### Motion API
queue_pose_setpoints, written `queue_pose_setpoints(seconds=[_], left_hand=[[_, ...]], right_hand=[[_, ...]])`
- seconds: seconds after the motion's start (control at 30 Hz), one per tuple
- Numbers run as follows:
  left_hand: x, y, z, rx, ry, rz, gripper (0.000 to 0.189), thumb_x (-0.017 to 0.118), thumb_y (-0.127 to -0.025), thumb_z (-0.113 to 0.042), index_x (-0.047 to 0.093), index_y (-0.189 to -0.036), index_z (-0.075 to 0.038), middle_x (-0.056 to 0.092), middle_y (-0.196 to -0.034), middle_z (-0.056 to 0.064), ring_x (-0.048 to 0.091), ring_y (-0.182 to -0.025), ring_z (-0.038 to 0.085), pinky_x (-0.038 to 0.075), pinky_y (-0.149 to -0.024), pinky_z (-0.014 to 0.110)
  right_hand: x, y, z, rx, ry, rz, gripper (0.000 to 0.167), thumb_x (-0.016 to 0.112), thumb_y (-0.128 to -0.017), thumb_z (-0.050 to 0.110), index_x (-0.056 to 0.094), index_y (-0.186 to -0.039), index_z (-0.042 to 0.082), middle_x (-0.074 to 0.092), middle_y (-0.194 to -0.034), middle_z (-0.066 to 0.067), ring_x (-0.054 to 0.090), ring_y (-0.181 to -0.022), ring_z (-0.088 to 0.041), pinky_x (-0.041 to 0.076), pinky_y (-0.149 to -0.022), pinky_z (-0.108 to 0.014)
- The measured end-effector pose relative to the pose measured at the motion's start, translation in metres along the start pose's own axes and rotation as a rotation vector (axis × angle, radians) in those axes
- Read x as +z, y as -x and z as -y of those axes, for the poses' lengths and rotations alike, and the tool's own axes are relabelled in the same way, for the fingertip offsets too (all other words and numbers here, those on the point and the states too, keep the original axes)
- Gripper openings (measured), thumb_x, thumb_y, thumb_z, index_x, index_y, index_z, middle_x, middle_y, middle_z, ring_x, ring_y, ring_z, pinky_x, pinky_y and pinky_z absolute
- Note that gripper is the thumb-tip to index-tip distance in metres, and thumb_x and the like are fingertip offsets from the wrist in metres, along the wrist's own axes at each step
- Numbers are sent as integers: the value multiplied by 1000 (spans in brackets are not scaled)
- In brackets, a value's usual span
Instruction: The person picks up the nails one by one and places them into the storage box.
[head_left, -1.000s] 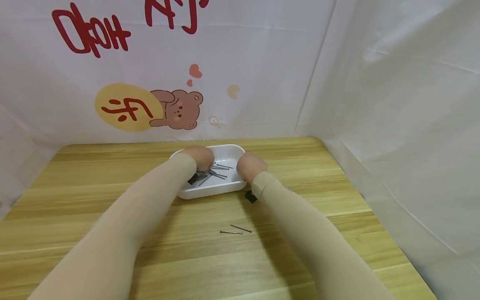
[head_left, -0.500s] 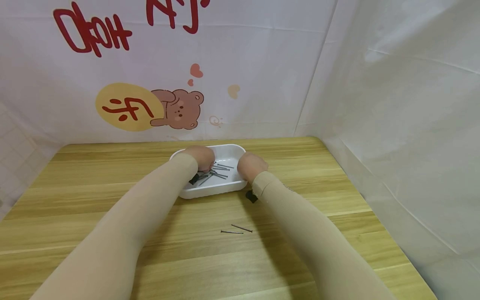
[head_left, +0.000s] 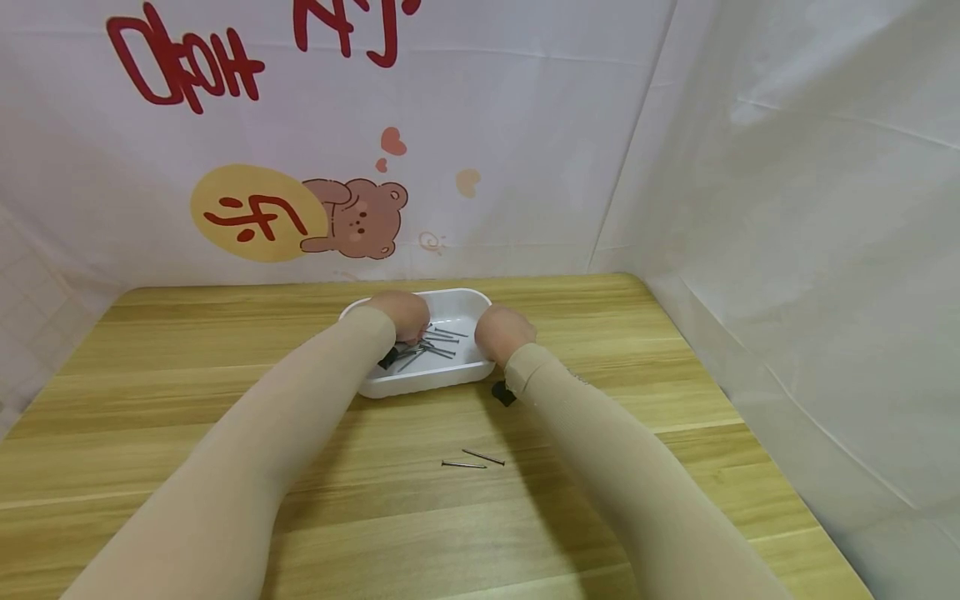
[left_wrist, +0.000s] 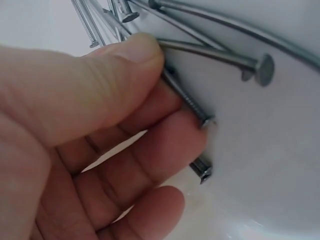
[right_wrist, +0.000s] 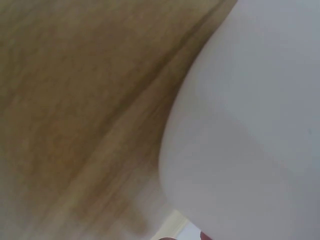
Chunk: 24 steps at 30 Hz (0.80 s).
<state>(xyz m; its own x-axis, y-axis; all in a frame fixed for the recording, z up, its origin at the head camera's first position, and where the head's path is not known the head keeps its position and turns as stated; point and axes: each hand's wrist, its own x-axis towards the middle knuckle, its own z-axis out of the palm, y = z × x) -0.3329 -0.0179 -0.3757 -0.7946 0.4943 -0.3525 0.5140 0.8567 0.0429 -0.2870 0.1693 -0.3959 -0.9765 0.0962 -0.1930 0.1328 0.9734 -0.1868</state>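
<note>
A white tray [head_left: 427,382] stands near the back of the wooden table, with several grey steel nails [head_left: 438,350] lying loose inside. My left hand [head_left: 402,315] reaches into the tray's left part. In the left wrist view its thumb and forefinger pinch a nail [left_wrist: 186,96], and the curled fingers partly hide another nail head [left_wrist: 201,170] below. More nails [left_wrist: 212,52] lie close beside the thumb. At the tray's right end, my right hand [head_left: 502,332] grips the rim. The right wrist view shows mostly the tray wall [right_wrist: 240,130], with only slivers of fingertips at the bottom edge.
Two loose nails [head_left: 465,464] lie on the table [head_left: 375,517] in front of the tray. White cloth [head_left: 525,150] with red lettering and a printed bear hangs behind the table. More white cloth [head_left: 810,250] hangs along the right side.
</note>
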Motion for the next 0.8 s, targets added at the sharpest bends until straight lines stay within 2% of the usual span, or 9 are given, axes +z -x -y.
queue_pose_setpoints(seconds=[0.1,0.43,0.6,0.8], left_hand=[[0,2,-1,-4,11,-8,21,64,-92,-7,65,-73,-15,65,-81,4,58,-77,21,43,-68,32],[0,-1,2,-31,42,28,20,66,-94,-9,67,-76,-16,67,-85,4,58,-77,21,44,-68,32],[0,-1,4,-11,20,36,20,70,-95,-11,68,-75,-16,67,-83,3,59,-78,20,45,-70,33],[3,-7,10,28,-10,9,20,78,-93,-16,69,-74,-18,68,-81,0,60,-78,20,46,-72,35]], right_hand=[[-1,1,0,1,-4,2,21,47,-103,11,65,-111,2,72,-106,-12,64,-89,-25,60,-87,-48],[-2,2,0,-1,-11,4,22,48,-102,10,66,-112,2,72,-108,-12,65,-91,-25,60,-88,-48],[-2,1,0,10,-14,12,22,49,-102,11,67,-111,3,72,-108,-11,64,-90,-24,60,-86,-47],[-1,0,0,6,2,17,24,47,-103,12,67,-112,3,72,-109,-11,64,-89,-24,60,-85,-47]])
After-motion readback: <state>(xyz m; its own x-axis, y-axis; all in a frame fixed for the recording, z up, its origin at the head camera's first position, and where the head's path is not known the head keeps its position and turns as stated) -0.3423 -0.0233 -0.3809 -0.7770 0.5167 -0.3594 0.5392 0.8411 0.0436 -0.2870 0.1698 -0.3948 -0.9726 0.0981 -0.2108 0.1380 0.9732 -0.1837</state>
